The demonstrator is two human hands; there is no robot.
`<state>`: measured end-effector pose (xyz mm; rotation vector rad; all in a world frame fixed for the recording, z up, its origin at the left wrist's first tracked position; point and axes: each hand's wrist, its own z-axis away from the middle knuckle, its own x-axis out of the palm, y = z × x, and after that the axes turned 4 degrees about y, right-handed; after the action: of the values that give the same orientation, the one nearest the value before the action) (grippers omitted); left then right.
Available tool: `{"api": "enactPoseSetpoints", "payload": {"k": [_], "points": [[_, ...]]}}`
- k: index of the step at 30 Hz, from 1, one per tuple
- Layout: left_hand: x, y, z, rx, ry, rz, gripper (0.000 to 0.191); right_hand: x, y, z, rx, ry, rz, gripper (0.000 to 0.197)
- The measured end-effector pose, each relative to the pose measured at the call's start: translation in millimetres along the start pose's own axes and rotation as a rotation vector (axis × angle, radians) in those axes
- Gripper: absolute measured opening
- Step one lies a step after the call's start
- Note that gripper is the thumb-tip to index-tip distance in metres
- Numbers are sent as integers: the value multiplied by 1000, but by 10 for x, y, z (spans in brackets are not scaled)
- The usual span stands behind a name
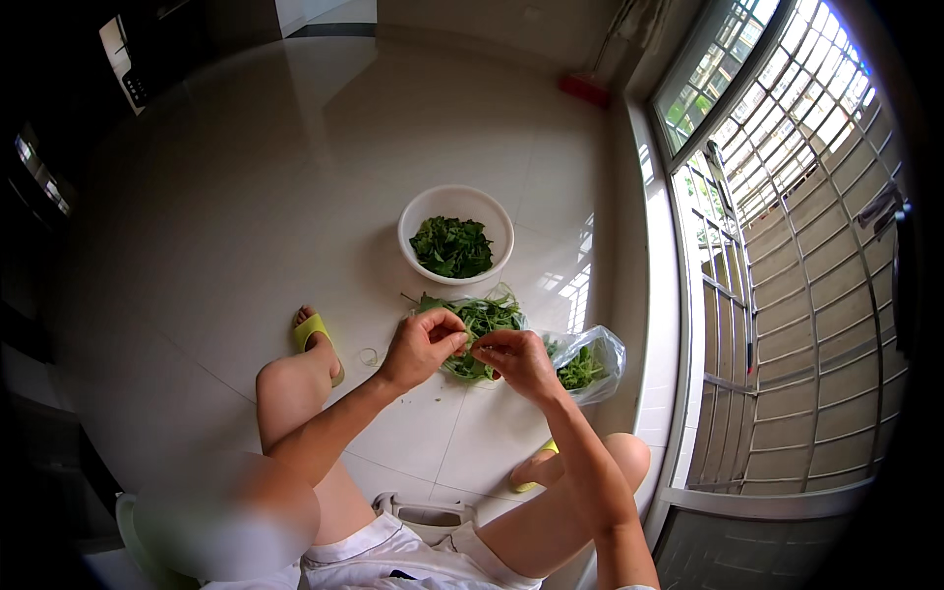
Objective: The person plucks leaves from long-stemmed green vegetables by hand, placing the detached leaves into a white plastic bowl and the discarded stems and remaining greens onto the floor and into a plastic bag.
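Note:
My left hand (424,346) and my right hand (520,361) meet above a heap of leafy greens (490,313) on the floor. Thumb and forefinger are pinched together on each hand. A small bit of pale green stem shows between the fingertips; most of it is hidden by the fingers. Beyond the heap stands a white plastic basin (456,193) with dark green torn leaves (451,247) in its bottom. To the right of my right hand lies a clear plastic bag (608,354), its mouth open, holding more greens (581,369).
Pale glossy tiles (258,221) cover the floor. A curled thin strand (369,357) and small scraps lie left of the heap. My feet wear yellow-green slippers (313,328). At right is a barred window (796,258); a red dustpan or broom head (584,88) rests by the far wall.

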<state>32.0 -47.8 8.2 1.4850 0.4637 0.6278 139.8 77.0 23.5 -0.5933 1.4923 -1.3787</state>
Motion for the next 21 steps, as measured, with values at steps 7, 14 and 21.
{"api": "enactPoseSetpoints", "payload": {"k": [7, 14, 21], "points": [[94, -10, 4, 127, -85, -182, 11, -25, 2, -3, 73, -22, 129, 17], [75, -67, 14, 175, -115, -168, 14, -44, 11, 12, 17, -49, 195, 19], [91, -63, 27, 471, -72, -600, 2, 24, -4, 15, 118, -44, 123, 17]]}}
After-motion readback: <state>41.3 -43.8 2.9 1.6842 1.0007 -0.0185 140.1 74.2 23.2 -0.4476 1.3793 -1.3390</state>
